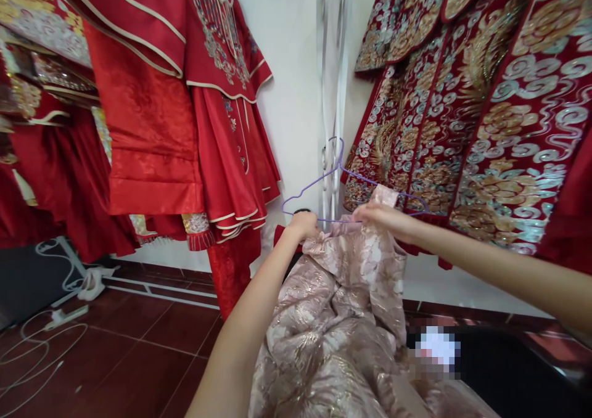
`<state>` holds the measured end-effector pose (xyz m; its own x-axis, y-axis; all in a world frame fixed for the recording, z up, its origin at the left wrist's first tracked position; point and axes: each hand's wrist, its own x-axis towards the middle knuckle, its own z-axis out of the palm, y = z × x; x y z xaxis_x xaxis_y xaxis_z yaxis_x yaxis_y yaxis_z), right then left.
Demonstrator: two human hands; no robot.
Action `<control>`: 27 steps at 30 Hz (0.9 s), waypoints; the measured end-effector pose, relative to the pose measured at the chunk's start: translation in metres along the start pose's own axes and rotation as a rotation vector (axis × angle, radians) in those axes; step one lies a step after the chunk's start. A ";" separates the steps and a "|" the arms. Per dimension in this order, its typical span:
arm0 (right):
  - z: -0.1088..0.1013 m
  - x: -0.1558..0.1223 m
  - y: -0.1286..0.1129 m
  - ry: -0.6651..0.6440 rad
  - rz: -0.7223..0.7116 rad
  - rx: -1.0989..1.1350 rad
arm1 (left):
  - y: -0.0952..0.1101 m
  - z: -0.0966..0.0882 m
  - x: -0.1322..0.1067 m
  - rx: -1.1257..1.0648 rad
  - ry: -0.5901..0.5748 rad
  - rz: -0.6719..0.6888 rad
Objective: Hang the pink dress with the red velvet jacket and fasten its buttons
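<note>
A pink brocade dress [342, 319] with a metallic sheen hangs down in front of me, below a purple hanger [319, 180]. One shoulder strap [386, 197] of the dress lies over the hanger's right arm. My left hand [304, 225] is closed at the dress's upper left edge, close under the hanger's left end. On the right, my right hand [374, 214] pinches the top of the dress beside that strap, near the hanger's lower bar. The fingertips of both hands are partly hidden by cloth.
Red embroidered garments hang at the left [152, 128] and right [462, 116]. White straps [340, 66] run down the wall between them. A metal rack base [161, 291], white shoes [92, 284] and a loose cable [34, 356] are on the tiled floor. A black surface [504, 375] is at lower right.
</note>
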<state>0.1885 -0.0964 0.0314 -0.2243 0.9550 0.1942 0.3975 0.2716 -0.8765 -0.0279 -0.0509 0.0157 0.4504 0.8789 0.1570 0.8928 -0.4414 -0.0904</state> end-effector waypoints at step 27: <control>-0.066 0.066 0.072 0.625 0.150 -0.930 | -0.061 0.009 0.013 -0.178 0.489 -0.139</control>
<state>0.2606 -0.0064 0.0103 0.2618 0.8066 0.5299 0.9493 -0.1163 -0.2921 -0.0762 -0.0112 0.0141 0.2423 0.7633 0.5989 0.9130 -0.3882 0.1254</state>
